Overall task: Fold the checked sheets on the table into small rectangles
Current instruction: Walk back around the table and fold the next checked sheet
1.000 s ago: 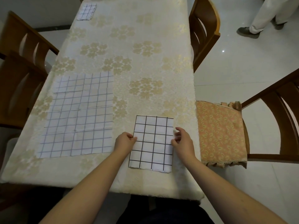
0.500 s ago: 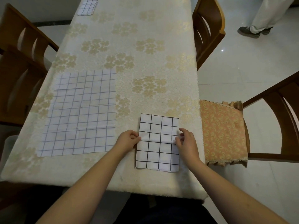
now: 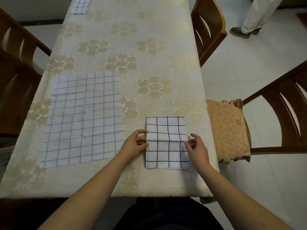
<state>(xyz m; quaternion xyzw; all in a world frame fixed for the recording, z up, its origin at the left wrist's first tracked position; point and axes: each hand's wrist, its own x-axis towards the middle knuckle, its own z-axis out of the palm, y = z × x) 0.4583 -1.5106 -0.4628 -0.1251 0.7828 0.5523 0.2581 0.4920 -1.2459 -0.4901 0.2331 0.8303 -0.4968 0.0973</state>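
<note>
Hands (image 3: 135, 145) pinch creased, black-gridded folded sheet (image 3: 166, 151).

Pale glossy tiled floor (image 3: 249, 77); wooden chairs at nine (image 3: 15, 77), one (image 3: 207, 30) and three o'clock (image 3: 285, 103); cushioned seat (image 3: 227, 130).

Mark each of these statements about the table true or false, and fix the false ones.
1. Both hands are at the bold-checked sheet. True.
2. The large sheet lies right of it. False: it lies to the left.
3. A third, folded checked sheet sits at the far end. True.
4. The left hand rests on the large sheet. False: it is at the bold-checked sheet's left edge; the right hand is at its right edge.
</note>
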